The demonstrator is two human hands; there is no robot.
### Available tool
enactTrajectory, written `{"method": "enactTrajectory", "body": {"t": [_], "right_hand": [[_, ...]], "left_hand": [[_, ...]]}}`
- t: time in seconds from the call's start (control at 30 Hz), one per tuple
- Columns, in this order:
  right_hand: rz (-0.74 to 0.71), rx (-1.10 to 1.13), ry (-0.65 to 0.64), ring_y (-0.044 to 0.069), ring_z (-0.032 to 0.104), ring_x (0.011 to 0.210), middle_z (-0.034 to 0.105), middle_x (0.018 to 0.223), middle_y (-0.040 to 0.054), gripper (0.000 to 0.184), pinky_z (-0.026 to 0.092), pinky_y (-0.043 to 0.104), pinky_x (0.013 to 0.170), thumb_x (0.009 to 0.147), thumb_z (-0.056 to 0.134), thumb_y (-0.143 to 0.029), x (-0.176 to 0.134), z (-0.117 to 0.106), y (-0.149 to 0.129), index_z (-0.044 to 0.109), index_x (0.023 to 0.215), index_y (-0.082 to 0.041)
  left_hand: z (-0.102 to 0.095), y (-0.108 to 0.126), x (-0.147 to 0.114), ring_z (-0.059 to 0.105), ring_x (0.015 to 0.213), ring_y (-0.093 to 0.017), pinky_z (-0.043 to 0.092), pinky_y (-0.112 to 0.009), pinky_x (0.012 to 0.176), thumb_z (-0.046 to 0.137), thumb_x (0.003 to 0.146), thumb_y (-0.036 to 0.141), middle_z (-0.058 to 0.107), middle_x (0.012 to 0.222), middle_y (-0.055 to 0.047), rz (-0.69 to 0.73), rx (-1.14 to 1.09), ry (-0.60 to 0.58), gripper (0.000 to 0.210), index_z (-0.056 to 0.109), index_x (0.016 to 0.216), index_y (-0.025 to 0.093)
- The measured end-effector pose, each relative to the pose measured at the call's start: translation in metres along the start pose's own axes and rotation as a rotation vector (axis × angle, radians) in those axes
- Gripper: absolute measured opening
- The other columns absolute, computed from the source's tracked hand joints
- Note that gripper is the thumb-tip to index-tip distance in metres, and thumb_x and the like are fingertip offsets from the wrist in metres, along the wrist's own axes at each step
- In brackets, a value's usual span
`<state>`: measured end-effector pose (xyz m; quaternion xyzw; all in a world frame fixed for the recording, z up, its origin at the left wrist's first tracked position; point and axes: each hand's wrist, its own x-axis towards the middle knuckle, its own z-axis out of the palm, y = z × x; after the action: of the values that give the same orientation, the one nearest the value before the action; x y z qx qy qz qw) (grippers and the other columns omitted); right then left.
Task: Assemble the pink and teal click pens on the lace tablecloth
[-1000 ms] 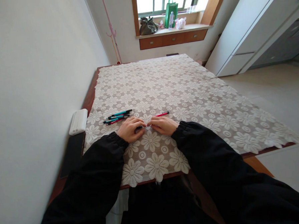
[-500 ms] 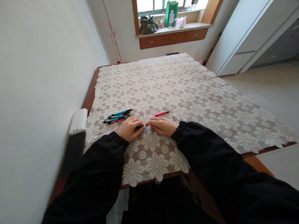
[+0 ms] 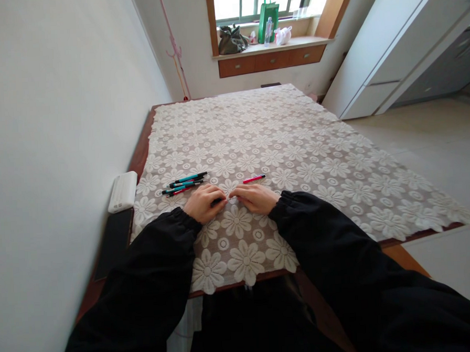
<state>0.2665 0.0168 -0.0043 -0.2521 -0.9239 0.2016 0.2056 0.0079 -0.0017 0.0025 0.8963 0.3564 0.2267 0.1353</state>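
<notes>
My left hand (image 3: 205,203) is closed, its fingers curled round a small black piece (image 3: 218,201) that is mostly hidden. Fingertip to fingertip with it, my right hand (image 3: 256,198) rests low over the cloth, thumb and fingers pinched together. Whatever lies in that pinch is too small to make out. Just beyond the right hand lies a short pink-red pen piece (image 3: 254,179) with a black end. Left of and behind my left hand, several pens (image 3: 185,183) lie in a loose pile, teal and black with some pink-red among them.
A flowered lace tablecloth (image 3: 241,139) covers the table. At its left edge are a white box-shaped device (image 3: 123,192) and a flat black object (image 3: 113,240), beside the wall. On the windowsill stand a green bag (image 3: 268,22), a bottle (image 3: 267,31) and a dark bag (image 3: 231,40).
Both hands stay almost where they were, with only a very slight shift at the fingertips. The pens and the pink-red piece have not moved.
</notes>
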Motion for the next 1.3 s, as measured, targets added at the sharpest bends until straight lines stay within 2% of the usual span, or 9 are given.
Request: {"method": "enactTrajectory", "body": {"t": [0.2, 0.47, 0.63, 0.77, 1.0, 1.17, 1.3], "right_hand": [[0.06, -0.058, 0.031, 0.019, 0.067, 0.09, 0.076, 0.107, 0.0066, 0.031, 0.045, 0.029, 0.078, 0.094, 0.05, -0.011, 0.0, -0.005, -0.002, 0.072, 0.114, -0.021], [0.218, -0.14, 0.091, 0.018, 0.066, 0.082, 0.078, 0.095, 0.0047, 0.02, 0.037, 0.029, 0.071, 0.087, 0.057, -0.014, 0.001, -0.009, -0.004, 0.073, 0.096, -0.021], [0.213, -0.144, 0.022, 0.017, 0.063, 0.077, 0.077, 0.09, 0.0046, 0.016, 0.033, 0.03, 0.067, 0.094, 0.059, -0.021, 0.001, -0.009, -0.004, 0.074, 0.098, -0.02], [0.179, -0.136, 0.014, 0.018, 0.066, 0.083, 0.078, 0.098, 0.0058, 0.023, 0.035, 0.029, 0.07, 0.103, 0.052, -0.025, 0.001, -0.009, -0.002, 0.074, 0.108, -0.021], [0.204, -0.082, 0.069, 0.019, 0.068, 0.088, 0.078, 0.103, 0.0078, 0.024, 0.039, 0.029, 0.076, 0.106, 0.043, -0.021, 0.0, -0.004, -0.002, 0.066, 0.113, -0.02], [0.196, -0.042, 0.086, 0.02, 0.069, 0.089, 0.077, 0.102, 0.0082, 0.023, 0.041, 0.029, 0.078, 0.105, 0.043, -0.021, 0.002, 0.004, 0.0, 0.065, 0.112, -0.019], [0.227, -0.027, 0.127, 0.019, 0.068, 0.089, 0.077, 0.099, 0.0063, 0.02, 0.04, 0.029, 0.077, 0.105, 0.045, -0.023, 0.005, 0.009, 0.003, 0.065, 0.11, -0.021]], "left_hand": [[0.001, 0.0, 0.0, 0.069, 0.104, -0.024, 0.054, -0.042, 0.096, 0.061, 0.102, 0.034, 0.077, 0.105, -0.006, -0.021, -0.007, 0.008, 0.017, 0.073, 0.097, 0.023], [0.001, -0.002, 0.0, 0.07, 0.102, -0.024, 0.055, -0.042, 0.095, 0.062, 0.101, 0.034, 0.078, 0.104, -0.007, -0.014, -0.036, 0.031, 0.018, 0.074, 0.094, 0.022], [0.002, -0.004, 0.0, 0.071, 0.101, -0.024, 0.057, -0.042, 0.093, 0.064, 0.101, 0.034, 0.079, 0.104, -0.007, -0.007, -0.051, 0.047, 0.02, 0.077, 0.094, 0.021], [0.001, -0.003, 0.0, 0.072, 0.102, -0.024, 0.057, -0.042, 0.094, 0.063, 0.101, 0.034, 0.079, 0.104, -0.007, -0.007, -0.049, 0.051, 0.02, 0.077, 0.095, 0.022], [0.003, -0.006, 0.0, 0.07, 0.101, -0.024, 0.056, -0.041, 0.092, 0.063, 0.102, 0.033, 0.078, 0.104, -0.007, 0.027, -0.062, 0.053, 0.019, 0.076, 0.096, 0.02], [0.009, -0.018, 0.001, 0.07, 0.101, -0.022, 0.056, -0.037, 0.092, 0.064, 0.103, 0.031, 0.078, 0.104, -0.007, 0.044, -0.153, 0.06, 0.018, 0.077, 0.095, 0.021], [0.009, -0.02, 0.002, 0.071, 0.097, -0.021, 0.056, -0.035, 0.089, 0.066, 0.101, 0.033, 0.078, 0.102, -0.006, 0.046, -0.143, 0.083, 0.019, 0.078, 0.093, 0.021]]}}
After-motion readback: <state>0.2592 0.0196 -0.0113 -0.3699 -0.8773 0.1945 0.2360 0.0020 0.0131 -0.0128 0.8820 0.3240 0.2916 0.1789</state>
